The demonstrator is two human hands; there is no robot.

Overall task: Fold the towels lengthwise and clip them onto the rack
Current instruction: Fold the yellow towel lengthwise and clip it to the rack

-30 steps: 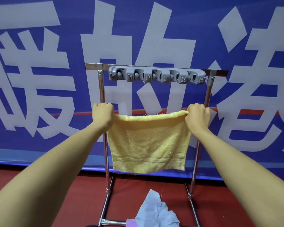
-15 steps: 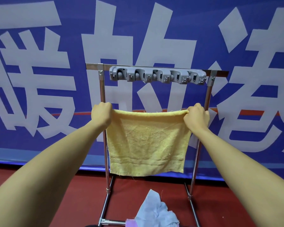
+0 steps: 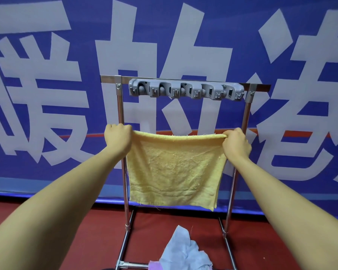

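While held stretched in the air between both hands, in front of the rack's two uprights and below its top bar: one yellow terry towel (image 3: 174,168), top edge taut, lower part hanging free, bottom right corner dipping lowest.

Left hand (image 3: 117,139): fingers curled round the top left corner, knuckles to camera, just beside the left upright of the steel rack (image 3: 121,106).
Right hand (image 3: 235,144): fingers pinched on the top right corner, cloth rolled slightly over them, near the right upright.

Handling, as judged: light, soft, limp; no stiffness of its own, hence sagging wherever unsupported. Rough pile, unlikely to slip from a pinch. Frayed hems and loose threads at the edges, liable to snag. Not fragile.

Where to hold, as judged: at the two top corners for folding lengthwise, bringing corner to corner; then at the folded top edge, bunched narrow, for pressing into a slot.

Grey clip strip (image 3: 185,91): mounted under the rack's top bar, all slots seemingly unoccupied, well above the towel.

Also noted: pale blue cloth (image 3: 183,252) crumpled at the rack's base, with a purple cloth (image 3: 154,266) at the lower frame edge; red floor (image 3: 66,230); blue banner (image 3: 47,94) behind.
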